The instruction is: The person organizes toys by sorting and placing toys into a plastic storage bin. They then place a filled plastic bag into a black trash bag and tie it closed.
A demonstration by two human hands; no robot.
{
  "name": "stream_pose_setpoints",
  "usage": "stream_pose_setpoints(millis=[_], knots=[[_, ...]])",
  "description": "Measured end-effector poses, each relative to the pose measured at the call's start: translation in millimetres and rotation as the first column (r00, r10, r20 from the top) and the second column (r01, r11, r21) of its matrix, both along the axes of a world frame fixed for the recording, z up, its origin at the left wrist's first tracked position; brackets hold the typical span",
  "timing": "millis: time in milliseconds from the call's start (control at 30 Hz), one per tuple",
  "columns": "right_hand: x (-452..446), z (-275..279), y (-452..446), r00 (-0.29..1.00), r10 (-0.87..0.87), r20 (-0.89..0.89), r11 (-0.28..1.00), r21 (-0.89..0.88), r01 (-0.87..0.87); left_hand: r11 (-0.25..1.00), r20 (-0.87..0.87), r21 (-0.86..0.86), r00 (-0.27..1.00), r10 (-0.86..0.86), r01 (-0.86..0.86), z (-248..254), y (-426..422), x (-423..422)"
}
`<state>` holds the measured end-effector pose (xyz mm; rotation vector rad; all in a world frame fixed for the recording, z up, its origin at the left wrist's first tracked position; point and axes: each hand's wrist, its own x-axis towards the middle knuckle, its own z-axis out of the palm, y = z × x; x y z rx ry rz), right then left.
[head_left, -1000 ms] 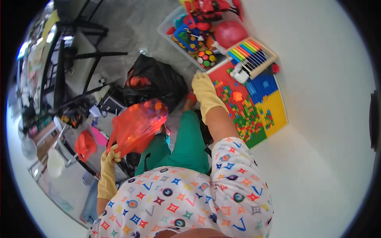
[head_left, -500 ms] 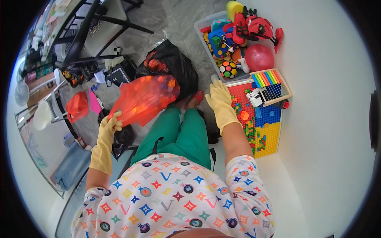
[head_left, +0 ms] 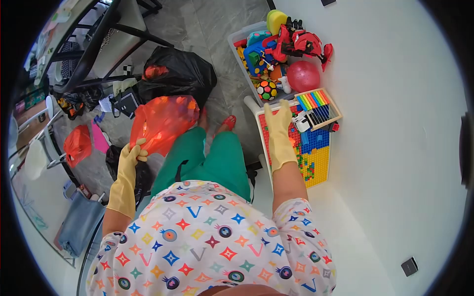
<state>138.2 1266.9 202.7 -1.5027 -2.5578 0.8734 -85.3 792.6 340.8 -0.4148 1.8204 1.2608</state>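
My left hand (head_left: 129, 160), in a yellow rubber glove, is closed on the gathered end of a red plastic bag (head_left: 165, 123). Small colourful pieces show through the bag's thin film. In another yellow glove, my right hand (head_left: 279, 130) stretches over the near left part of a building-block table (head_left: 316, 165), its fingers apart and nothing visible in them. Just beyond its fingertips stands a clear plastic bin (head_left: 238, 49) full of toys. To the right of that hand, a wooden bead abacus (head_left: 332, 111) and a white toy vehicle (head_left: 300, 121) rest on the block table.
A large black garbage bag (head_left: 190, 74) lies on the grey floor behind the red bag. In the bin are a football (head_left: 267, 90), a pink ball (head_left: 303, 76) and a red toy figure (head_left: 303, 43). Another red bag (head_left: 78, 145) and a chair (head_left: 121, 42) stand left. A white wall runs along the right.
The view has shifted, so the bin and block table appear further left. My right hand now reaches over the block table with fingers spread. The red bag hangs closer to my legs, still in my left hand.
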Motion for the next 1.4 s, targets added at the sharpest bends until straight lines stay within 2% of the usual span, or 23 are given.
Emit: stream_pose_setpoints(millis=[100, 167, 267, 367, 533, 600, 667, 767, 833, 900, 967, 1033, 1100, 1167, 1200, 1267, 1300, 1333, 1367, 1400], knots=[[-16.2, -11.3, 32.4, 0.995, -0.089, 0.036, 0.996, 0.022, 0.088, 0.999, 0.033, -0.02, 0.999, -0.028, 0.029, 1.7, 5.0, -5.8], [-32.4, 0.3, 52.4, 0.993, -0.113, 0.03, 0.994, 0.019, 0.112, 0.998, 0.051, -0.017, 0.997, -0.055, 0.056, -3.4, 4.2, -5.3], [-36.7, -49.3, 101.7, 0.96, -0.096, 0.263, 0.983, 0.179, 0.05, 0.996, 0.072, -0.039, 0.994, -0.077, 0.08, -13.2, 0.5, -10.2], [-37.5, -73.0, 159.4, 0.918, -0.083, 0.388, 0.951, 0.305, -0.043, 0.994, 0.1, -0.075, 0.993, -0.066, 0.074, -17.3, 10.5, -16.5], [-39.9, -108.1, 215.8, 0.845, -0.197, 0.496, 0.948, 0.317, 0.034, 0.977, 0.182, -0.205, 0.983, -0.02, 0.058, -28.7, 19.9, -12.7], [-46.9, -122.7, 210.8, 0.844, -0.22, 0.49, 0.95, 0.303, 0.071, 0.979, 0.186, -0.201, 0.983, -0.004, 0.042, -35.8, 31.3, -11.2], [-66.5, -106.9, 189.5, 0.845, -0.216, 0.49, 0.958, 0.272, 0.087, 0.982, 0.203, -0.184, 0.979, -0.004, 0.043, -36.9, 43.1, -11.7], [-87.6, -109.0, 157.7, 0.882, -0.014, 0.47, 0.864, 0.449, -0.226, 0.984, 0.213, -0.174, 0.977, -0.005, 0.043, -43.7, 55.9, -15.2], [-112.7, -96.0, 129.4, 0.861, 0.072, 0.504, 0.904, 0.331, -0.269, 0.986, 0.225, -0.164, 0.974, 0.007, 0.031, -44.2, 67.0, -20.3], [-125.3, -104.9, 98.7, 0.86, 0.036, 0.51, 0.953, 0.242, -0.183, 0.985, 0.233, -0.167, 0.973, 0.0, 0.04, -42.6, 74.7, -25.4], [-135.2, -104.5, 75.9, 0.865, 0.119, 0.488, 0.977, 0.1, -0.191, 0.981, 0.23, -0.182, 0.973, -0.018, 0.061, -41.9, 78.3, -28.5], [-145.7, -90.3, 64.1, 0.824, 0.234, 0.516, 0.972, -0.148, -0.183, 0.984, 0.245, -0.17, 0.969, -0.01, 0.053, -42.5, 83.2, -32.1], [-137.3, -100.4, 56.0, 0.937, 0.151, 0.316, 0.985, -0.13, -0.115, 0.983, 0.243, -0.171, 0.97, -0.02, 0.063, -39.7, 93.2, -35.0], [-140.4, -77.4, 67.2, 0.992, 0.032, 0.119, 0.99, -0.143, -0.015, 0.985, 0.249, -0.156, 0.968, -0.031, 0.071, -45.8, 88.8, -38.4], [-138.1, -79.9, 78.8, 0.995, 0.037, -0.094, 0.994, -0.099, -0.047, 0.987, 0.259, -0.15, 0.965, -0.026, 0.067, -48.5, 88.9, -40.1], [-150.8, -28.9, 119.7, 0.934, 0.067, -0.351, 0.997, -0.014, -0.076, 0.987, 0.265, -0.146, 0.964, -0.027, 0.067, -50.5, 93.8, -41.0], [-153.6, -7.8, 142.4, 0.933, 0.084, -0.35, 0.996, -0.001, -0.091, 0.986, 0.261, -0.15, 0.965, -0.034, 0.075, -49.4, 99.7, -42.7], [-158.9, 4.1, 168.3, 0.877, 0.138, -0.461, 0.988, 0.12, -0.093, 0.984, 0.258, -0.156, 0.965, -0.041, 0.083, -48.5, 104.2, -43.5], [-165.9, 29.8, 188.5, 0.924, 0.173, -0.34, 0.965, 0.247, -0.09, 0.984, 0.257, -0.159, 0.966, -0.037, 0.08, -49.0, 106.7, -43.9], [-165.8, 22.8, 210.0, 0.929, 0.27, -0.254, 0.861, 0.495, -0.115, 0.984, 0.253, -0.163, 0.967, -0.033, 0.076, -50.2, 108.9, -44.1]])
